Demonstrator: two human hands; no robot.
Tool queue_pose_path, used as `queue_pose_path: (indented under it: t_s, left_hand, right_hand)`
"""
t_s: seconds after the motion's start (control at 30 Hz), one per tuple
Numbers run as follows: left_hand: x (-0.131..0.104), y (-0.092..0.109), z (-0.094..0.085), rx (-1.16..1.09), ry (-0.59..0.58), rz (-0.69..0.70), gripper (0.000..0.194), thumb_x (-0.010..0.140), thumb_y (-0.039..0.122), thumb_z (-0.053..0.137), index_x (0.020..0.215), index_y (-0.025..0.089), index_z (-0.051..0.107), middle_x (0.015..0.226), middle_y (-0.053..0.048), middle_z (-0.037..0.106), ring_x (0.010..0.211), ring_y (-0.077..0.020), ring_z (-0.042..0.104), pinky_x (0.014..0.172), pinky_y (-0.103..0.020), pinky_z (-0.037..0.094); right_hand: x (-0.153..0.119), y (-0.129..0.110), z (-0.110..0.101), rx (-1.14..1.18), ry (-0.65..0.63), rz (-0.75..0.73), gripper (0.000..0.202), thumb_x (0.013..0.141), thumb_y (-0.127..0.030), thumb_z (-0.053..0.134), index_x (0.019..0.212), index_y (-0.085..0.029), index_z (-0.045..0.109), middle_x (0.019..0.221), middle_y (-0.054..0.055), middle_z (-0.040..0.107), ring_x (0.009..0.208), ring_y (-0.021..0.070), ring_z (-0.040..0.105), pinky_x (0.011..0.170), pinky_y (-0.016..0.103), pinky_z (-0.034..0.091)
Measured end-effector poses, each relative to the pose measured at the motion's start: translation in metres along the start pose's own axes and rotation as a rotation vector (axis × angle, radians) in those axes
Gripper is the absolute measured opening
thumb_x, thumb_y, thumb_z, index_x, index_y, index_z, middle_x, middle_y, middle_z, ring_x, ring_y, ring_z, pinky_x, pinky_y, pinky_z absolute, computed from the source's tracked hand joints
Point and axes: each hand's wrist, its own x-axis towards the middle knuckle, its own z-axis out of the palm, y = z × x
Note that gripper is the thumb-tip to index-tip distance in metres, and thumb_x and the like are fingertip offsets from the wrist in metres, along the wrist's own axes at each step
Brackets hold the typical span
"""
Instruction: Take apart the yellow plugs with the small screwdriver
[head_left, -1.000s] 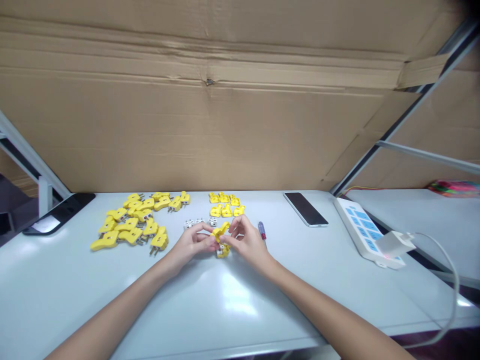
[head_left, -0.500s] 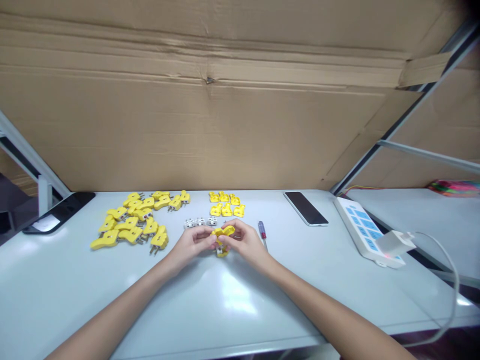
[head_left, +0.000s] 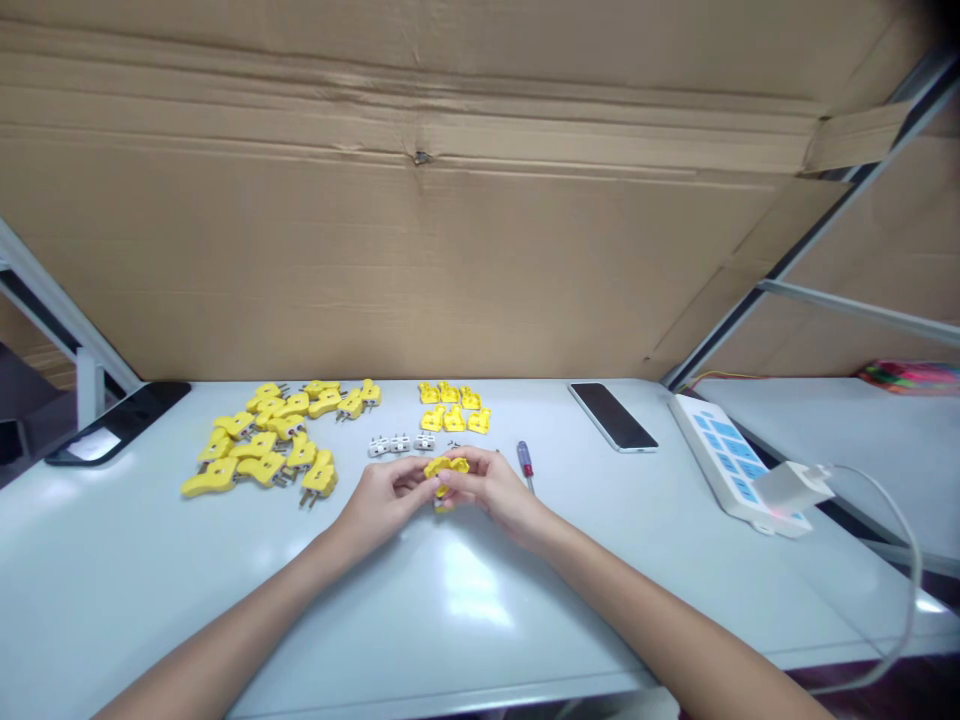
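Close together over the table, my left hand (head_left: 388, 498) and my right hand (head_left: 493, 490) both pinch a yellow plug shell (head_left: 448, 466) between thumbs and fingers. Another bit of yellow shows below the fingers, and most of it is hidden by them. Just beyond my hands are three white plug cores (head_left: 400, 443) with metal pins, in a short row. Small metal pieces, too tiny to name, lie by my right fingertips. A screwdriver (head_left: 525, 460) with a purple and red handle rests to the right of my right hand.
Several assembled yellow plugs (head_left: 259, 445) are heaped on the left. Several open yellow shell halves (head_left: 451, 418) lie in two rows at the back. A phone (head_left: 613, 416), a white power strip (head_left: 731, 460) with a charger and cable stand right. A dark flat device (head_left: 120, 425) lies far left.
The yellow shell has turned between my fingers and sits slightly differently. My left fingers have shifted, and the lower yellow-and-white part is now mostly covered.
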Motion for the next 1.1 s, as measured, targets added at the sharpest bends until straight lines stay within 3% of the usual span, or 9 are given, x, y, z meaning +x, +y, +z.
queue_pose_path:
  t_s: [0.23, 0.43, 0.57, 0.67, 0.73, 0.93, 1.1]
  left_hand:
    - [-0.001, 0.005, 0.002, 0.016, 0.032, -0.001, 0.026, 0.077, 0.031, 0.067, 0.098, 0.019, 0.075, 0.074, -0.005, 0.074, 0.067, -0.0203, 0.065, 0.065, -0.03, 0.05]
    - [0.004, 0.002, -0.001, -0.095, 0.088, -0.11, 0.026, 0.073, 0.034, 0.07, 0.092, 0.016, 0.073, 0.07, -0.004, 0.072, 0.06, -0.018, 0.064, 0.062, -0.029, 0.051]
    - [0.009, -0.002, -0.006, -0.196, 0.253, -0.202, 0.033, 0.067, 0.04, 0.076, 0.086, 0.015, 0.067, 0.073, -0.003, 0.07, 0.064, -0.0185, 0.066, 0.063, -0.028, 0.052]
    - [0.011, -0.005, -0.008, -0.262, 0.341, -0.215, 0.042, 0.063, 0.046, 0.077, 0.087, 0.015, 0.062, 0.069, 0.0, 0.066, 0.063, -0.017, 0.066, 0.062, -0.026, 0.052]
    - [0.012, -0.006, -0.009, -0.283, 0.363, -0.202, 0.044, 0.062, 0.049, 0.077, 0.086, 0.015, 0.061, 0.068, 0.001, 0.064, 0.062, -0.0155, 0.065, 0.062, -0.025, 0.052]
    - [0.012, -0.006, -0.009, -0.274, 0.352, -0.183, 0.042, 0.064, 0.049, 0.075, 0.085, 0.016, 0.061, 0.068, 0.001, 0.064, 0.063, -0.0151, 0.064, 0.061, -0.025, 0.051]
    - [0.012, -0.007, -0.007, -0.273, 0.329, -0.197, 0.043, 0.064, 0.048, 0.076, 0.088, 0.016, 0.061, 0.068, 0.001, 0.064, 0.063, -0.0155, 0.064, 0.062, -0.026, 0.052]
  right_hand:
    - [-0.004, -0.004, -0.001, 0.105, -0.01, 0.091, 0.035, 0.06, -0.02, 0.083, 0.091, -0.018, 0.067, 0.074, 0.001, 0.07, 0.06, 0.0126, 0.065, 0.07, 0.032, 0.056]
    - [-0.003, -0.005, -0.001, 0.086, -0.1, 0.073, 0.021, 0.074, -0.03, 0.076, 0.088, -0.016, 0.068, 0.085, 0.006, 0.072, 0.077, 0.0163, 0.07, 0.086, 0.035, 0.053]
    - [0.002, -0.003, -0.006, 0.01, 0.077, 0.006, 0.026, 0.072, -0.037, 0.075, 0.085, -0.016, 0.067, 0.086, 0.008, 0.072, 0.072, 0.0172, 0.069, 0.079, 0.035, 0.055]
    - [0.003, -0.001, -0.009, -0.216, 0.158, -0.119, 0.024, 0.072, -0.036, 0.073, 0.08, -0.016, 0.065, 0.069, 0.003, 0.067, 0.054, 0.0129, 0.06, 0.058, 0.029, 0.052]
    - [-0.001, -0.001, -0.007, -0.458, 0.101, -0.216, 0.017, 0.076, -0.033, 0.067, 0.075, -0.017, 0.065, 0.062, 0.001, 0.064, 0.05, 0.0112, 0.054, 0.051, 0.026, 0.046]
    - [-0.014, 0.011, 0.001, -1.097, -0.243, -0.435, 0.021, 0.084, -0.014, 0.053, 0.082, -0.021, 0.073, 0.073, 0.004, 0.072, 0.062, 0.0148, 0.061, 0.061, 0.026, 0.045]
    - [-0.011, 0.024, 0.002, -1.223, -0.275, -0.495, 0.021, 0.085, -0.012, 0.053, 0.083, -0.021, 0.073, 0.08, 0.004, 0.075, 0.069, 0.0173, 0.065, 0.066, 0.027, 0.046]
